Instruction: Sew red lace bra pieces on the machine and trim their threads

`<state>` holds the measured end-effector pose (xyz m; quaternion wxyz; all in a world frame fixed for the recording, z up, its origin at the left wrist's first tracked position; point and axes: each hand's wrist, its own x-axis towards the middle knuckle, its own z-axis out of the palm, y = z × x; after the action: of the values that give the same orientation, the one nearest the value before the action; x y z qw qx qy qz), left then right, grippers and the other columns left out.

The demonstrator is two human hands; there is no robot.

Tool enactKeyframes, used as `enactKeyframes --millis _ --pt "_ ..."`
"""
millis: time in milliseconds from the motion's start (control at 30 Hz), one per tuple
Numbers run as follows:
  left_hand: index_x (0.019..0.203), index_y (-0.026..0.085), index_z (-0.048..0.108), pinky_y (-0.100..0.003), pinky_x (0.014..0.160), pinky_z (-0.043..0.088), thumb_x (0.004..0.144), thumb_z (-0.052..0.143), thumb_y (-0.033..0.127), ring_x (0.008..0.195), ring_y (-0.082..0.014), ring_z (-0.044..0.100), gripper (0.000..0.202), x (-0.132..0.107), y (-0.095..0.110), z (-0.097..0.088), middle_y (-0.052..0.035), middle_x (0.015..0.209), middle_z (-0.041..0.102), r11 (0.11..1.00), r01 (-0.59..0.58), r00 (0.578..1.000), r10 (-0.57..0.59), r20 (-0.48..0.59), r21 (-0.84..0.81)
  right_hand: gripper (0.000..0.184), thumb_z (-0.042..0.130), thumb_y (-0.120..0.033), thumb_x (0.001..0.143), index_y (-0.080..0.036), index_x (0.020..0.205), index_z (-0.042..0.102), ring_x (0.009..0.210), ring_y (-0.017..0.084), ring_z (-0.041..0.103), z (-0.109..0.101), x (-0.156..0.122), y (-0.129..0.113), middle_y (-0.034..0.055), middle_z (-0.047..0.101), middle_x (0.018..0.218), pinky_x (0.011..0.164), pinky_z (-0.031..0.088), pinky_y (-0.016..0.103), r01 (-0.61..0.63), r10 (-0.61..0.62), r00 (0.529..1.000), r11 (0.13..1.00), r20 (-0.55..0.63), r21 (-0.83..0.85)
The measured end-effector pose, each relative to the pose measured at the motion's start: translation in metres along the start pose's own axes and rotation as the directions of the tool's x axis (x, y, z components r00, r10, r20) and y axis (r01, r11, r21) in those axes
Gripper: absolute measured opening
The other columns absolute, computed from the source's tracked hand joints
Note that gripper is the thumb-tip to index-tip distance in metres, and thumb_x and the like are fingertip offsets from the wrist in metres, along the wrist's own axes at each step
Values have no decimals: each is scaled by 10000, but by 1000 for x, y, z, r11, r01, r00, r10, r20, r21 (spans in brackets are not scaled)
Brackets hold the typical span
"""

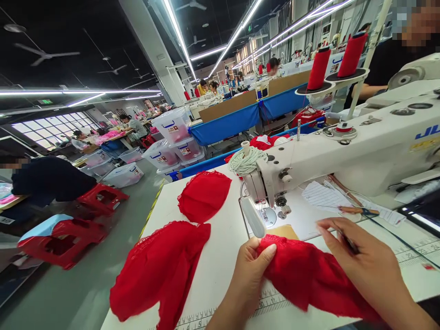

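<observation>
The left hand (249, 272) has its fingers clamped on the lace-edged end of a red fabric piece (295, 266), thumb on top, just in front of the sewing machine's (309, 142) needle area. The piece lies across the near edge of the white desk (216, 256), over its printed ruler marks, and runs to the right beneath the right hand (367, 261). That hand's fingers are curled around a slim dark tool (350, 243), partly hidden in the grip, with the thumb and forefinger tips close together; whether the hand also touches the cloth, I cannot tell. Two more red pieces lie on the desk to the left, a smaller one (204, 195) farther back and a larger one (160, 270) nearer, their edges meeting or nearly so. Past the desk's far left corner, clear plastic bins (172, 126) with blue handles stand stacked, something reddish showing faintly through the top one. A blue-sided trough (202, 164) behind the desk holds red and white cloth (263, 143). Another clear bin (124, 175) sits on the floor farther left, its contents too indistinct to name.
</observation>
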<state>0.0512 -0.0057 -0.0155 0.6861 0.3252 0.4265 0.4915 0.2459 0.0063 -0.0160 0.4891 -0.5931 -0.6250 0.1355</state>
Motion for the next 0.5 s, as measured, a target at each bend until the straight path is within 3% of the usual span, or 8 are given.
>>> enactKeyframes --millis 100,167,333,500 --pt "814 110 664 -226 616 445 691 787 337 591 -112 572 286 2 -3 0 -46 693 685 1000 0 1000 0 -18 15 132 561 -356 867 -277 892 664 693 143 671 8 -15 -9 -4 714 885 610 546 215 183 -191 977 979 97 88" --pt "835 115 662 -227 613 447 677 797 339 595 -111 573 306 3 -3 0 -54 742 694 1000 -5 1000 5 -15 11 128 566 -330 874 -275 950 654 846 158 688 16 -22 -12 2 719 937 729 556 222 237 -250 960 965 129 112" --pt "804 126 644 -209 589 432 686 794 335 556 -94 552 282 4 -6 -3 -20 649 658 1000 -1 1000 0 -17 -5 136 533 -330 897 -267 975 625 817 158 681 30 -23 -10 11 707 924 711 557 242 178 -205 944 976 258 123" --pt "769 124 650 -205 577 422 686 794 323 540 -89 538 259 4 -7 -4 -13 609 643 1000 7 1000 -7 -11 -1 108 494 -273 899 -252 872 597 695 144 648 36 -22 -11 1 668 805 636 535 242 158 -186 952 979 243 128"
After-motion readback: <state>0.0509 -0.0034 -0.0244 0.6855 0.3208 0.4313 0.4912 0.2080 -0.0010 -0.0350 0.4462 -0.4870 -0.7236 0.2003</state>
